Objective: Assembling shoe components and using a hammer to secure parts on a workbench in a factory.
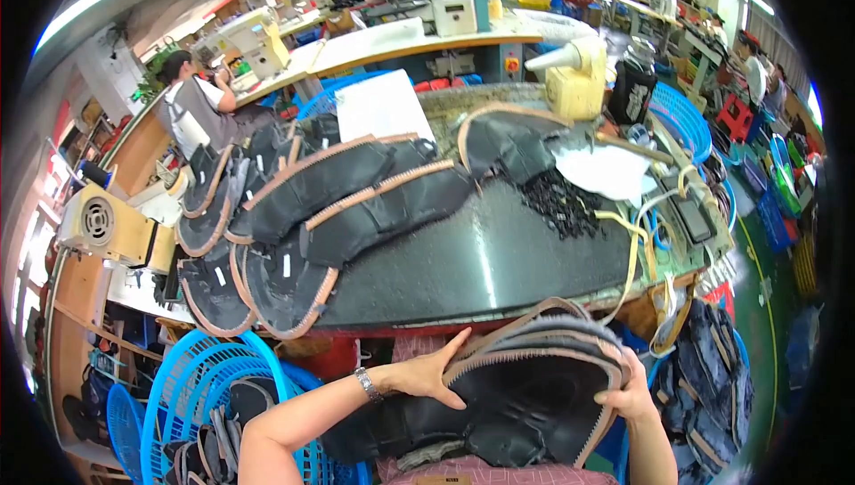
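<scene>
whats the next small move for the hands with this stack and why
Perhaps even up the stack of black curved pieces: its tan-edged layers look staggered along the top, while the left hand is spread at its left edge and the right hand holds its right.

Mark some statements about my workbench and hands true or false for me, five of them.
1. The right hand grips the edge of the layered black pieces. True.
2. The wristband is on the right wrist. False: the wristband is on the left wrist.
3. Dark scraps lie piled on the black tabletop. True.
4. The pale yellow spouted bottle lies on its side. False: the bottle stands upright.
5. The blue basket at lower left holds dark pieces. True.
</scene>
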The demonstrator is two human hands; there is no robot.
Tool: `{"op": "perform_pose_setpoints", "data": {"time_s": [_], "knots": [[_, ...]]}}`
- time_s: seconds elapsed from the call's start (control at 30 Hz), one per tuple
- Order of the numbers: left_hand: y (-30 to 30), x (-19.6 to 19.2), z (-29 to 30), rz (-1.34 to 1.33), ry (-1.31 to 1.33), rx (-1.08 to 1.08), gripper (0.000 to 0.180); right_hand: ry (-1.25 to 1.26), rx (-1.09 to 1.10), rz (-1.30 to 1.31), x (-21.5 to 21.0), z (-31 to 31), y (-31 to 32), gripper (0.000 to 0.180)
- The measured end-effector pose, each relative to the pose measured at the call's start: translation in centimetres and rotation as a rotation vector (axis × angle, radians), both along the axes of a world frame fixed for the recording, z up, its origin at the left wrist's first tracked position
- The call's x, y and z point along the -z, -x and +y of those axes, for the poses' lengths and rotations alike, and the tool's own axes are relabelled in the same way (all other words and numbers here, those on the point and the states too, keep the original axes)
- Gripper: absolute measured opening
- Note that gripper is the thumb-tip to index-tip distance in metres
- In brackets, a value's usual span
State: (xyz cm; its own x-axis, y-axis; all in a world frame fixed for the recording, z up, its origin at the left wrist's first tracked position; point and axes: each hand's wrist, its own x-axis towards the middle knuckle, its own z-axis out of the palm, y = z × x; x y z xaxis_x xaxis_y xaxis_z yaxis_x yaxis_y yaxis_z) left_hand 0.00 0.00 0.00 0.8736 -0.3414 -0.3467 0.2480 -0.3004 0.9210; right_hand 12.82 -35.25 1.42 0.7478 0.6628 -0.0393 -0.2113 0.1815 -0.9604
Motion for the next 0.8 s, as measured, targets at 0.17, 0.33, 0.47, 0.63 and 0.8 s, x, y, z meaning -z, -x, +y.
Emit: {"op": "perform_pose_setpoints", "data": {"time_s": [0.17,0.33,0.47,0.63,0.8], "knots": [[-0.4,-5.3,-0.5,0.007,-0.067,0.0,0.11,-0.08,0.023,0.138,-2.4,1.9,-2.6,0.074],[3.6,-7.9,0.4,-0.221,-0.232,-0.011,0.099,-0.018,-0.028,0.133,-3.2,6.0,-4.7,0.083],[1.7,-11.1,4.9,-0.169,-0.071,-0.063,0.097,-0.014,-0.028,0.028,-7.9,10.7,-8.8,0.088],[-4.1,-22.8,14.4,-0.38,0.227,-0.37,0.095,-0.205,-0.162,0.57,-16.1,24.8,-16.0,0.05],[-9.7,-32.9,24.4,-0.395,0.196,-0.817,0.047,0.319,-0.372,-0.265,-5.5,30.1,-17.3,0.048]]}}
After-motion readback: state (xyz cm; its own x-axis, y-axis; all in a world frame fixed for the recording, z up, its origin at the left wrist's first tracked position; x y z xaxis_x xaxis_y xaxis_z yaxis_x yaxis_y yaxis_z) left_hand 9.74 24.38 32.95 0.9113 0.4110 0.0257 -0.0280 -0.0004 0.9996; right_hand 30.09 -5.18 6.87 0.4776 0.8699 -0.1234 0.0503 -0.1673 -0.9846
